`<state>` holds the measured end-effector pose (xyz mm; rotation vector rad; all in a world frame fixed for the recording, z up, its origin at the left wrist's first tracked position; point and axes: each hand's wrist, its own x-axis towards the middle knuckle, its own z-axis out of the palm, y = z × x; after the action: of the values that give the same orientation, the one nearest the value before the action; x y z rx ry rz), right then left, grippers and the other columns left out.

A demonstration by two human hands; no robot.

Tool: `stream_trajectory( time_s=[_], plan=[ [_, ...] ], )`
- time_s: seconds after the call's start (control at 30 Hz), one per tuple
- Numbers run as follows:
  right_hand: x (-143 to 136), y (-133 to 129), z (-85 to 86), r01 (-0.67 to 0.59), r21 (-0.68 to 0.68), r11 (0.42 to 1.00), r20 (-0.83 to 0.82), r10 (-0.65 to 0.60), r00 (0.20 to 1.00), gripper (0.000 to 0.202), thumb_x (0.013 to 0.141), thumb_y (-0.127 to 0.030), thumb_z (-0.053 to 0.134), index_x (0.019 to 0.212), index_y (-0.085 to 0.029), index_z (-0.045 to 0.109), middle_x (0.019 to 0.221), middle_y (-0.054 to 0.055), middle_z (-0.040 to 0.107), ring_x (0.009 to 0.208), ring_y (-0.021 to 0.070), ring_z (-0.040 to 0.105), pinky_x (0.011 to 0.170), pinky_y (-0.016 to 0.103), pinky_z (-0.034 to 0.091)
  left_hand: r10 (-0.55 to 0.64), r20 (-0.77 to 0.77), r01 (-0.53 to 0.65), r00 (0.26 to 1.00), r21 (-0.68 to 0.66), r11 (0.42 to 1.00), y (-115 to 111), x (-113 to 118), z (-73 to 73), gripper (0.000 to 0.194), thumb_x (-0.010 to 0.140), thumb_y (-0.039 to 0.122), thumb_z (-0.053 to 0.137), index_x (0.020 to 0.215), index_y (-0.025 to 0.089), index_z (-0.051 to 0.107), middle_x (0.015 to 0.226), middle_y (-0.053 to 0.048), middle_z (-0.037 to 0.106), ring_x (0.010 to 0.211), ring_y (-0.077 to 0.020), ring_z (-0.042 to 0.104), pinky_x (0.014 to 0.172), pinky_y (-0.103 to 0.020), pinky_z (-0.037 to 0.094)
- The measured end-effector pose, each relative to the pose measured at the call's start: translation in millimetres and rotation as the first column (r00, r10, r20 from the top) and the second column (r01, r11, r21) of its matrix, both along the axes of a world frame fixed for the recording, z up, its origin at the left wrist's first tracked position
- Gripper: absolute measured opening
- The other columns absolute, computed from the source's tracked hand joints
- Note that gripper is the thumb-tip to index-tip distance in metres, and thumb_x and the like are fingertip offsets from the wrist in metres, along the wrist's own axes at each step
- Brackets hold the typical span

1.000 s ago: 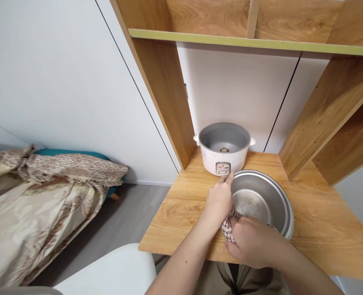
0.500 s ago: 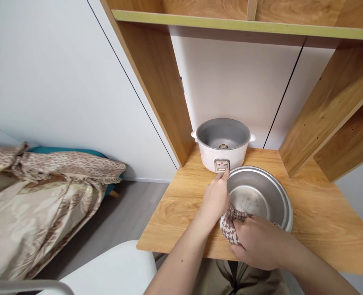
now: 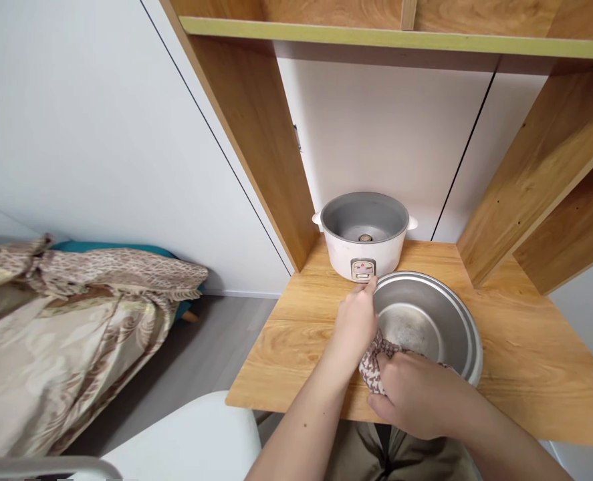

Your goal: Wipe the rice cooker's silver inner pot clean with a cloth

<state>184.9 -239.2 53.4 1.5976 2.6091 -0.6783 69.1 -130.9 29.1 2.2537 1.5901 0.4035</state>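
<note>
A wide grey metal pot (image 3: pixel 416 321) stands on the wooden desk, its stained inner bottom facing up. My left hand (image 3: pixel 356 314) is closed on its left rim, with the index finger stretched along the edge towards the rice cooker body. At the near rim, my right hand (image 3: pixel 416 394) grips a brown-and-white patterned cloth (image 3: pixel 372 371) and presses it over the edge. Part of the cloth is hidden under the right fingers. Just behind the pot sits the white rice cooker body (image 3: pixel 339 250), without a lid, showing its grey inside and small round centre piece.
The wooden desk (image 3: pixel 286 347) is framed by upright boards and a shelf (image 3: pixel 401 40) above. A white chair (image 3: pixel 190 441) stands at the lower left. Further left is a sofa or bed with a patterned cover (image 3: pixel 95 334). White panels form the back wall.
My right hand and the cloth have shifted slightly left along the near rim. The pot sits a touch further right. The rice cooker body stays in place.
</note>
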Motion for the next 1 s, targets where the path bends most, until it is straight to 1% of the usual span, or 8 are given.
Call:
stream_trajectory(
  time_s=[0.1,0.2,0.33,0.43,0.6,0.7,0.8,1.0],
  plan=[
    [-2,-1,-0.3,0.028,0.005,1.000,0.000,-0.028,1.000,0.023,0.097,-0.027,0.049,0.107,-0.016,0.066,0.102,0.017,0.077,0.088,0.0305,0.072,0.070,0.038,0.046,-0.019,-0.005,0.019,1.000,0.001,1.000,1,0,0.8,0.080,0.081,-0.008,0.051,0.158,0.017,0.052,0.143,-0.018,0.070,0.129,-0.0305,0.069,0.108,-0.039,0.054],
    [4,-3,-1.5,0.022,-0.006,1.000,0.013,-0.022,1.000,0.025,0.097,-0.030,0.050,0.107,-0.016,0.068,0.101,0.016,0.078,0.088,0.0304,0.072,0.073,0.037,0.047,-0.048,0.014,0.048,0.999,0.002,0.999,4,-2,-1.0,0.080,0.081,-0.008,0.052,0.158,0.017,0.052,0.148,-0.017,0.066,0.132,-0.0302,0.067,0.110,-0.038,0.053],
    [19,-6,-0.4,-0.018,-0.032,0.999,0.039,0.019,0.999,0.025,0.094,-0.036,0.055,0.096,-0.016,0.070,0.093,0.016,0.079,0.082,0.0309,0.073,0.071,0.038,0.048,-0.062,0.054,0.063,0.997,-0.017,0.998,8,-4,-4.6,0.079,0.082,-0.008,0.051,0.158,0.012,0.051,0.153,-0.019,0.062,0.138,-0.0303,0.063,0.115,-0.038,0.050],
    [26,-6,0.9,-0.029,-0.046,0.999,0.054,0.031,0.998,0.025,0.093,-0.037,0.056,0.093,-0.017,0.070,0.092,0.015,0.079,0.082,0.0313,0.073,0.072,0.038,0.048,-0.054,0.055,0.055,0.997,-0.015,0.998,7,-3,-4.9,0.080,0.081,-0.009,0.051,0.158,0.013,0.052,0.152,-0.019,0.062,0.137,-0.0306,0.064,0.114,-0.039,0.050],
    [18,-3,0.6,-0.036,-0.074,0.997,0.031,0.039,0.999,0.023,0.089,-0.031,0.056,0.099,-0.016,0.070,0.096,0.016,0.079,0.088,0.0305,0.072,0.073,0.036,0.049,-0.043,0.004,0.043,0.999,-0.014,0.999,4,-1,-1.9,0.080,0.081,-0.008,0.051,0.158,0.015,0.051,0.150,-0.019,0.064,0.133,-0.0312,0.066,0.112,-0.040,0.052],
    [11,0,-0.1,-0.019,-0.076,0.997,0.012,0.020,1.000,0.027,0.088,-0.028,0.056,0.105,-0.013,0.070,0.101,0.019,0.078,0.088,0.0302,0.073,0.072,0.036,0.049,-0.056,-0.010,0.055,0.998,-0.015,0.998,4,0,-0.8,0.077,0.084,-0.006,0.050,0.158,0.017,0.053,0.150,-0.017,0.065,0.130,-0.0305,0.068,0.112,-0.040,0.053],
    [7,-2,-1.4,-0.001,-0.065,0.998,0.013,0.001,1.000,0.030,0.090,-0.029,0.056,0.111,-0.013,0.069,0.104,0.019,0.078,0.090,0.0304,0.073,0.072,0.036,0.049,-0.058,-0.006,0.058,0.998,-0.006,0.998,5,0,-1.3,0.077,0.085,-0.006,0.050,0.158,0.017,0.053,0.151,-0.017,0.064,0.131,-0.0309,0.067,0.112,-0.041,0.052],
    [18,-13,-2.8,-0.014,-0.029,0.999,0.080,0.016,0.997,0.030,0.093,-0.030,0.053,0.112,-0.013,0.069,0.100,0.019,0.079,0.088,0.0337,0.074,0.076,0.040,0.050,-0.094,0.054,0.096,0.994,-0.020,0.995,10,-4,-5.5,0.078,0.083,-0.007,0.050,0.158,0.013,0.051,0.154,-0.017,0.062,0.139,-0.0292,0.062,0.118,-0.037,0.047]
  ],
)
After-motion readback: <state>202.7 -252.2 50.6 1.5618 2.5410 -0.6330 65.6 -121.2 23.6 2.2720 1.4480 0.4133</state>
